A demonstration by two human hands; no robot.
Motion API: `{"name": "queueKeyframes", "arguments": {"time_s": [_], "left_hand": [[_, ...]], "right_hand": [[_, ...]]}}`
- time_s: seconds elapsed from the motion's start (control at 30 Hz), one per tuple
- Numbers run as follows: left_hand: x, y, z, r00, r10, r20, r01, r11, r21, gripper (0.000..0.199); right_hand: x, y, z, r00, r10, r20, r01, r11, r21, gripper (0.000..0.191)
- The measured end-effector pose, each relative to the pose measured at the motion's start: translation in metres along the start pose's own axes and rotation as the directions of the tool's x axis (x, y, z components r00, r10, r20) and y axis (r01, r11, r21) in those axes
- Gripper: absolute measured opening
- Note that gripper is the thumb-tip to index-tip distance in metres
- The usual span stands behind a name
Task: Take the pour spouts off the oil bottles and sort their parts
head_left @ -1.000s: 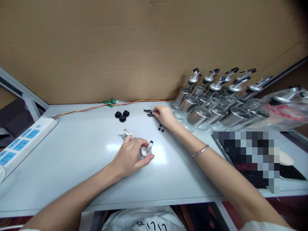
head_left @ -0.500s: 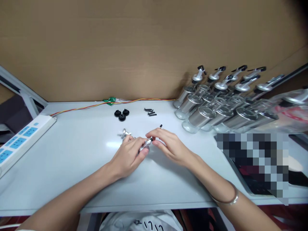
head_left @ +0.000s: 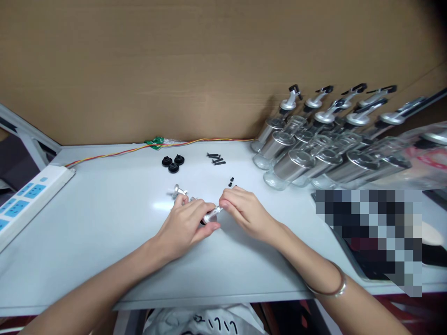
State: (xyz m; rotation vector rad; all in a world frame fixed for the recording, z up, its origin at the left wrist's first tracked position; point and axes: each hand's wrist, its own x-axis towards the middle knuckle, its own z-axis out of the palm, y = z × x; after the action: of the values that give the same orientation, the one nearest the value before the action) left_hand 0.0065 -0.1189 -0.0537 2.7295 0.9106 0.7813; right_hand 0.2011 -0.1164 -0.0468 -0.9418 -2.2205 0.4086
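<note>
My left hand (head_left: 190, 223) is closed round a silver bottle pour spout (head_left: 212, 215), with thumb and fingers on its wide base. The spout points up and to the right. My right hand (head_left: 246, 209) pinches its narrow tip, and the fingertips hide whatever sits there. Just beyond my left fingers lies another silver pour spout (head_left: 179, 190), partly covered by the hand. Two tiny black caps (head_left: 231, 182) lie beyond my right fingers. Farther back are three black rubber stoppers (head_left: 173, 167) and several thin black levers (head_left: 217, 161).
Glass-and-steel bottles with pour spouts (head_left: 293, 163) crowd the back right. A white power strip (head_left: 38, 200) lies at the left, its red-yellow wire (head_left: 115, 156) running along the back. A pixelated flat device (head_left: 363, 260) is at the right. A cardboard wall (head_left: 167, 70) closes the back.
My right fingers have closed from a loose curve into a pinch on the spout's tip, covering the black piece seen there before. The view has shifted slightly.
</note>
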Motion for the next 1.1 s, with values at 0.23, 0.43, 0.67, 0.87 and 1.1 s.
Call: {"name": "queueKeyframes", "arguments": {"time_s": [0.23,0.43,0.67,0.87,1.1], "left_hand": [[-0.001,-0.001,-0.001,0.998,-0.056,0.009,0.057,0.996,-0.065,0.027],[-0.001,-0.001,-0.002,0.999,-0.026,-0.026,0.024,0.997,-0.074,0.026],[0.000,0.002,-0.004,0.999,-0.042,0.022,0.045,0.992,-0.117,0.013],[-0.001,0.001,-0.004,0.998,-0.052,0.020,0.054,0.988,-0.142,0.014],[-0.002,0.000,-0.003,0.999,-0.022,-0.031,0.019,0.993,-0.114,0.019]], "right_hand": [[0.001,0.014,-0.012,0.928,0.353,-0.119,-0.307,0.906,0.289,0.045],[-0.001,0.035,-0.024,0.827,0.501,-0.257,-0.437,0.859,0.268,0.020],[-0.008,0.053,-0.031,0.847,0.499,-0.183,-0.519,0.850,-0.087,0.013],[-0.010,0.063,-0.028,0.878,0.409,-0.249,-0.464,0.855,-0.231,0.012],[-0.011,0.066,-0.021,0.897,0.428,-0.113,-0.442,0.877,-0.187,0.009]]}}
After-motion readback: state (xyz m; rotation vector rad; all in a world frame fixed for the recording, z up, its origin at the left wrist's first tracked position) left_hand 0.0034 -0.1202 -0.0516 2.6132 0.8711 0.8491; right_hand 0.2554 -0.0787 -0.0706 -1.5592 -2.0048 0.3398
